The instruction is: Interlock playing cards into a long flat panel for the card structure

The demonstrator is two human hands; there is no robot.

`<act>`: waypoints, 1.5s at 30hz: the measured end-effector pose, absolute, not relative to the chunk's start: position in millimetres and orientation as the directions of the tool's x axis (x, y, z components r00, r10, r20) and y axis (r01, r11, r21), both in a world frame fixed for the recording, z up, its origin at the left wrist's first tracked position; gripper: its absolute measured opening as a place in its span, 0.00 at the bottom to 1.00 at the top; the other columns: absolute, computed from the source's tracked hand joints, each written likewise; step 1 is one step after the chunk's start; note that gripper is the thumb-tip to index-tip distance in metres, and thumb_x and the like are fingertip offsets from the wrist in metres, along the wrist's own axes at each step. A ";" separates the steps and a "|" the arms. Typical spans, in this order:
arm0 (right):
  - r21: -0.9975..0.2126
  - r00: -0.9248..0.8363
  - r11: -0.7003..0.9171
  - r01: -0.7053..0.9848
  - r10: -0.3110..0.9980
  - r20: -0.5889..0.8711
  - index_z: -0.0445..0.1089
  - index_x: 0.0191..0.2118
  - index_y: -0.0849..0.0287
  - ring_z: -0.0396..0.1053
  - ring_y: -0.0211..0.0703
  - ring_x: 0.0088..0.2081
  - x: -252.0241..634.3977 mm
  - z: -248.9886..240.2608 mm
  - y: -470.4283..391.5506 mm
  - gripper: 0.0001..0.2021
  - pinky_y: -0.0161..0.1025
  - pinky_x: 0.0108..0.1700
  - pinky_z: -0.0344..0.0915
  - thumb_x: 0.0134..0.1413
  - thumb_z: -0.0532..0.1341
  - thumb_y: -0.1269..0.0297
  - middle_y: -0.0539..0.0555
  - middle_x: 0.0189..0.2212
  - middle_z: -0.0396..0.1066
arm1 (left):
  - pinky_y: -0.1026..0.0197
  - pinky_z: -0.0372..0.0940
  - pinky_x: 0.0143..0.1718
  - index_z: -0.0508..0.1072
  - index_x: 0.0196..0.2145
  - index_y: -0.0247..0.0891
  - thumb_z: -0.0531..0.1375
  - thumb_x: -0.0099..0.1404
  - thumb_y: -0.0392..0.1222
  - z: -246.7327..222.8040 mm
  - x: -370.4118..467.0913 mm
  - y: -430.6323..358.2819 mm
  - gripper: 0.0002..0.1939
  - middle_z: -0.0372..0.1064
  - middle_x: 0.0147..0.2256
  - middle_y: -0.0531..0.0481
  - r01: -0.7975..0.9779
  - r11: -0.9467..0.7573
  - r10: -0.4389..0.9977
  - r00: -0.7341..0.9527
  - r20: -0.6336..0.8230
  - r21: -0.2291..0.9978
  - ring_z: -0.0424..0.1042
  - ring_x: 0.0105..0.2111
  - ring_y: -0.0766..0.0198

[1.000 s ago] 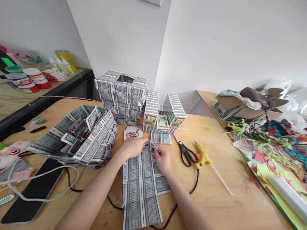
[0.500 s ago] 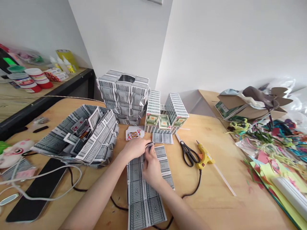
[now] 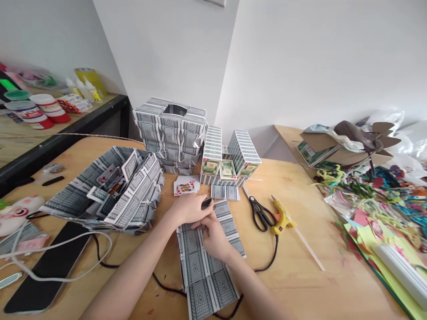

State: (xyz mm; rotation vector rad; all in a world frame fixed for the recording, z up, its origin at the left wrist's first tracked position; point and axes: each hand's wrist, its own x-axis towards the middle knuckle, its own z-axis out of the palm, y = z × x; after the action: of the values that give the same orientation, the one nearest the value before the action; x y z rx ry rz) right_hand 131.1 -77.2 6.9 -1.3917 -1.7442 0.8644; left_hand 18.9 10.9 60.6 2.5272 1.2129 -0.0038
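A long panel of joined patterned cards (image 3: 213,284) lies on the wooden table, running toward me. Over its far end my left hand (image 3: 191,208) is closed on a small black object (image 3: 206,203), too small to identify. Close against it, my right hand (image 3: 213,235) has its fingers curled at the panel; what they pinch, if anything, is hidden. Beyond the hands lie face-up playing cards (image 3: 186,186) and two face-down cards (image 3: 225,192). To the left stands an open card-built basket (image 3: 133,200) with loose cards inside.
Black scissors (image 3: 262,213) and a yellow glue gun (image 3: 283,218) lie right of the panel, its cable curving below. Behind are a woven card box (image 3: 171,133) and stacked card boxes (image 3: 230,166). A black phone (image 3: 46,271) and white cable are at left.
The near end of the card panel has shifted right. My left hand shows more of the black object, and my right hand has moved slightly down, fingers more curled.
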 end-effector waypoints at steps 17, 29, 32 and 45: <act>-0.644 -0.118 0.172 0.745 0.985 0.126 0.67 0.24 0.58 0.65 0.39 0.28 193.5 14.2 -14.0 0.08 0.32 0.31 0.58 0.43 0.54 0.76 0.50 0.23 0.69 | 0.58 0.60 0.29 0.67 0.37 0.39 0.40 0.67 0.48 56.3 25.5 11.8 0.19 0.71 0.32 0.43 0.736 -0.628 0.722 0.672 -0.163 0.253 0.71 0.31 0.54; -0.293 -0.256 0.247 0.924 0.967 0.005 0.71 0.30 0.56 0.68 0.43 0.27 190.0 40.1 -5.7 0.09 0.33 0.27 0.52 0.44 0.55 0.73 0.52 0.24 0.72 | 0.58 0.62 0.31 0.65 0.40 0.36 0.48 0.62 0.34 52.7 24.2 11.1 0.10 0.70 0.35 0.40 0.742 -0.633 0.717 0.669 -0.194 0.221 0.72 0.34 0.53; -0.280 -0.269 0.260 0.924 0.963 0.004 0.71 0.28 0.55 0.68 0.42 0.29 188.9 41.5 -3.8 0.10 0.33 0.27 0.52 0.42 0.55 0.74 0.51 0.24 0.73 | 0.57 0.63 0.33 0.64 0.42 0.36 0.48 0.60 0.31 52.8 25.6 9.6 0.13 0.70 0.37 0.39 0.754 -0.621 0.724 0.656 -0.212 0.213 0.72 0.35 0.54; -0.804 0.080 -0.047 0.593 0.997 0.001 0.68 0.47 0.56 0.71 0.42 0.32 220.2 23.1 -22.4 0.21 0.38 0.34 0.66 0.43 0.63 0.62 0.55 0.38 0.73 | 0.63 0.61 0.31 0.60 0.49 0.41 0.48 0.60 0.32 62.0 9.5 16.2 0.19 0.69 0.40 0.43 0.763 -0.477 0.682 0.634 -0.364 0.437 0.70 0.36 0.58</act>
State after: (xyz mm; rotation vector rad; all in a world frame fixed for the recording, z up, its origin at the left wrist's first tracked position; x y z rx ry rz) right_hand 220.2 -22.4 23.1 -1.7154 -1.5835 0.7968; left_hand 9.5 16.2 62.0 2.2853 1.1254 -0.1869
